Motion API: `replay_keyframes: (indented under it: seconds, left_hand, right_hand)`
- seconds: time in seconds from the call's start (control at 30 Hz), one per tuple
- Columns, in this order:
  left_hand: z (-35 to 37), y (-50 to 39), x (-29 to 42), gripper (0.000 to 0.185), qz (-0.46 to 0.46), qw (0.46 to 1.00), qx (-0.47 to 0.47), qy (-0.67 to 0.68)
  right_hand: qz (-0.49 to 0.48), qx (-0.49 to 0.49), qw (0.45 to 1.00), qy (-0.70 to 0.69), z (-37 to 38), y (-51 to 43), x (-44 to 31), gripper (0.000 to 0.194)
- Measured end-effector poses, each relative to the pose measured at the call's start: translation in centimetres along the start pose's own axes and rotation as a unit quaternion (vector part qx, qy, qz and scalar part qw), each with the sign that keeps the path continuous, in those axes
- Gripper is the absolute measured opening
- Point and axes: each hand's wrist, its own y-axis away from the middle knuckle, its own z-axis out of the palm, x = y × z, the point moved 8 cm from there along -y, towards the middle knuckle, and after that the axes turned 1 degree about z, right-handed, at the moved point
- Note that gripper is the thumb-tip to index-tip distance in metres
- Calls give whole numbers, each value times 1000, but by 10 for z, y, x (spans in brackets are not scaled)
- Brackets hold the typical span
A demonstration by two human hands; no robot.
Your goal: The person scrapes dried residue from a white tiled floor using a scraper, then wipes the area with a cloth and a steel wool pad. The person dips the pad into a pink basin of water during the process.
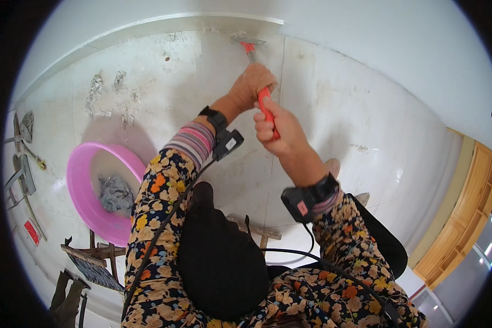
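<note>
Both of my hands grip one long-handled scraper with a wide flat metal blade (249, 40) and a red handle (266, 107). My left hand (254, 82) wraps the shaft nearer the blade. Lower down, my right hand (281, 129) closes around the red grip. The blade rests on the pale tiled floor (233, 123), close to the base of the wall. Some grey residue lies at the blade's edge. Black devices with cables are strapped to both wrists.
A pink plastic tub (78, 180) at the left holds cloudy water and a grey wet cloth (115, 194). Grey residue (93, 94) lies on the floor beyond it. Several tools (24, 174) are at the far left, a small stool (94, 262) below the tub, and a wooden cabinet (459, 213) at the right.
</note>
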Motion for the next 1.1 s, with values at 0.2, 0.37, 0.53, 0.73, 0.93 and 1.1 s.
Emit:
replay_keyframes:
  seconds: [0.2, 0.37, 0.53, 0.73, 0.93, 1.1]
  left_hand:
    - [22, 13, 50, 14, 1, 999, -35, 12]
    - [41, 3, 40, 14, 12, 997, -66, 43]
    - [39, -21, 24, 18, 7, 998, -43, 45]
    - [48, 2, 59, 16, -6, 997, -33, 68]
    - [54, -15, 25, 14, -37, 994, -94, 31]
    - [45, 5, 61, 13, 4, 998, -33, 58]
  right_hand:
    - [32, -15, 999, 7, -32, 38, 19, 19]
    - [-28, 19, 999, 0, -40, 30, 2, 17]
    - [-30, -16, 998, -46, -19, 26, -25, 24]
    - [1, 23, 1000, -7, -42, 50, 1, 23]
    - [-34, -24, 999, -18, -28, 31, -23, 23]
    - [15, 60, 998, 11, -47, 52, 7, 24]
